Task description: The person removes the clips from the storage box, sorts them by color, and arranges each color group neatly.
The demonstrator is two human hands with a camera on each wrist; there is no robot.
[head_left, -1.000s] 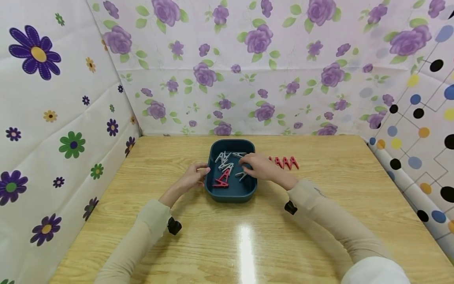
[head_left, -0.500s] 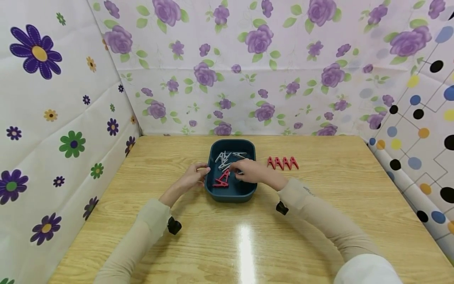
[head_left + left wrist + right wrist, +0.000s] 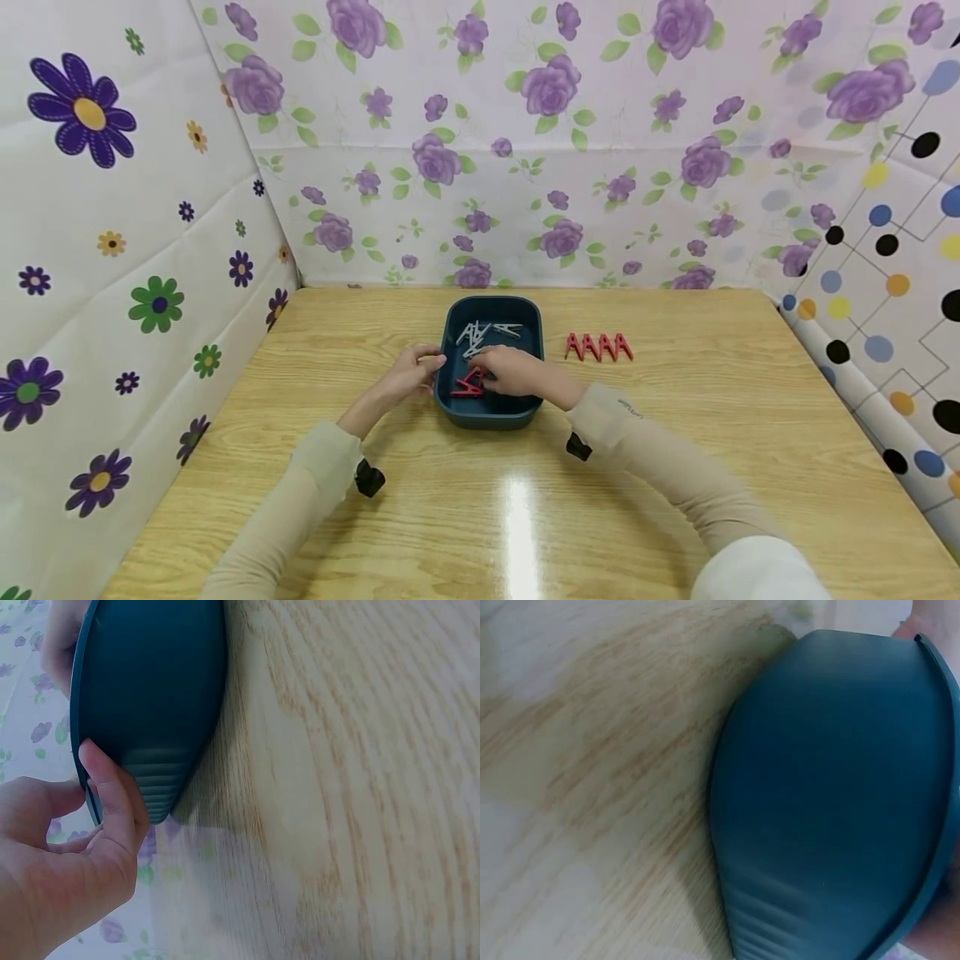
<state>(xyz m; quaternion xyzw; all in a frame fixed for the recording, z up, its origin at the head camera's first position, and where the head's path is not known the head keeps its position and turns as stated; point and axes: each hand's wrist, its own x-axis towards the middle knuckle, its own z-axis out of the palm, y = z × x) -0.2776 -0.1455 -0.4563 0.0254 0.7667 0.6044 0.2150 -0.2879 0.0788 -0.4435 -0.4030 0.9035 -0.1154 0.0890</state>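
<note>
A dark teal plastic bin stands on the wooden table with red and grey clothespins inside. My left hand holds its left side; in the left wrist view, the thumb and fingers pinch the rim. Inside the bin, my right hand reaches down with fingertips right at the red clothespins, partly covering one. I cannot tell whether it grips that clothespin. Farther back in the bin lie several grey clothespins. In the right wrist view, the bin's outer wall hides the fingers.
Several red clothespins stand in a side-by-side row on the table, right of the bin. A flowered cloth hangs behind the table's back edge. Patterned cloths also line the left and right sides.
My right hand has moved left and toward me inside the bin, from near a grey clothespin at the right wall to the red ones. My left hand has stayed at the rim.
</note>
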